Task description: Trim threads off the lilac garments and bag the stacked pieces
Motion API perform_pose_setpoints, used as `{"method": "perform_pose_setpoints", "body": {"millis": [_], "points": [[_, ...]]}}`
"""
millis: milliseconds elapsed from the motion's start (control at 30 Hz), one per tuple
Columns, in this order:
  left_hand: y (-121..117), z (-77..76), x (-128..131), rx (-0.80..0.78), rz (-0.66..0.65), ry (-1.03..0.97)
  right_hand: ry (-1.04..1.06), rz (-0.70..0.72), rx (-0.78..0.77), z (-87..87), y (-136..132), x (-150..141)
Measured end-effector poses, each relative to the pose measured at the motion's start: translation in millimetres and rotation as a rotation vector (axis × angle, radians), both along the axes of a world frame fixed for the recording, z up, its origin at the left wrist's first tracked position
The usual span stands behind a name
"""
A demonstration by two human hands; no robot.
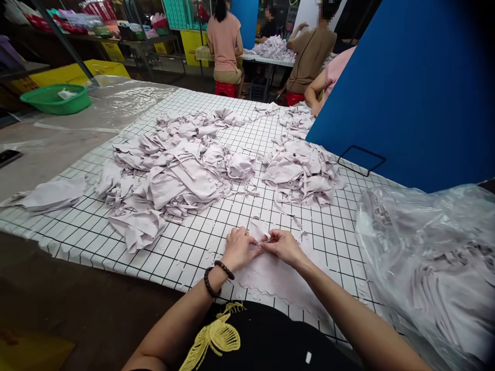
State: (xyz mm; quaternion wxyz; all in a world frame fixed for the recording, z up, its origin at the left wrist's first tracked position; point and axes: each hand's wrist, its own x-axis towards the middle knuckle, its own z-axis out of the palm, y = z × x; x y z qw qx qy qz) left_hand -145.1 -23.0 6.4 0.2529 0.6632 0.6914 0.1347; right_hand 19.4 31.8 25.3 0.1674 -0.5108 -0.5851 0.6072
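A pale pinkish-white fabric piece (276, 281) lies spread on the table right in front of me, one edge wavy. My left hand (240, 248) pinches its upper part between thumb and fingers. Close beside it, almost touching, my right hand (284, 246) pinches the same fabric, with a small flap standing up between the two hands. What exactly the fingertips grip is too small to make out. Beyond my hands sit a large heap of crumpled pale cloth pieces (181, 175) on the left and a smaller heap (301, 170) on the right.
The table has a white cloth with a black grid (185, 247). A clear plastic bag (425, 247) of pale cloth stands at right, below a blue panel (406, 93). A green basin (58, 99) and a dark phone (8, 157) lie left. Several people sit or stand beyond.
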Motion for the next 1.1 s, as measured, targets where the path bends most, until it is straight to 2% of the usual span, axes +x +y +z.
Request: {"method": "perform_pose_setpoints", "body": {"millis": [200,433,533,667,700,767,833,867,933,1033,1100], "points": [[-0.7,-0.7,0.5,0.026,0.004,-0.015,-0.067,0.067,0.067,0.3,-1.0,2.3],[1.0,1.5,0.6,0.013,0.007,-0.027,-0.250,0.274,0.329,12.6,9.9,3.3],[0.4,3.3,2.4,0.001,0.013,-0.035,-0.220,0.325,0.213,11.4,19.0,-1.0],[-11.1,8.9,9.1,0.111,0.132,-0.022,-0.209,0.200,-0.083,2.6,31.7,-1.6],[-15.3,11.1,10.1,0.144,0.169,-0.022,-0.250,0.148,-0.081,1.6,36.4,-1.2],[-22.7,16.8,7.9,0.194,0.210,-0.046,-0.353,0.027,0.097,3.4,48.1,-4.9],[-26.4,23.8,-3.4,0.251,0.246,-0.090,-0.414,-0.048,0.370,10.2,59.6,-21.8],[-26.2,27.5,-13.3,0.293,0.285,-0.102,-0.411,-0.034,0.482,14.8,63.6,-37.1],[-22.0,34.2,-40.9,0.402,0.421,-0.086,-0.352,0.098,0.635,23.7,66.6,-81.3],[-9.9,39.8,-92.8,0.559,0.627,-0.024,-0.297,0.337,0.837,32.7,63.7,-162.5],[-2.9,39.8,-125.5,0.615,0.688,-0.006,-0.332,0.467,0.845,36.4,64.6,-204.1]]}}
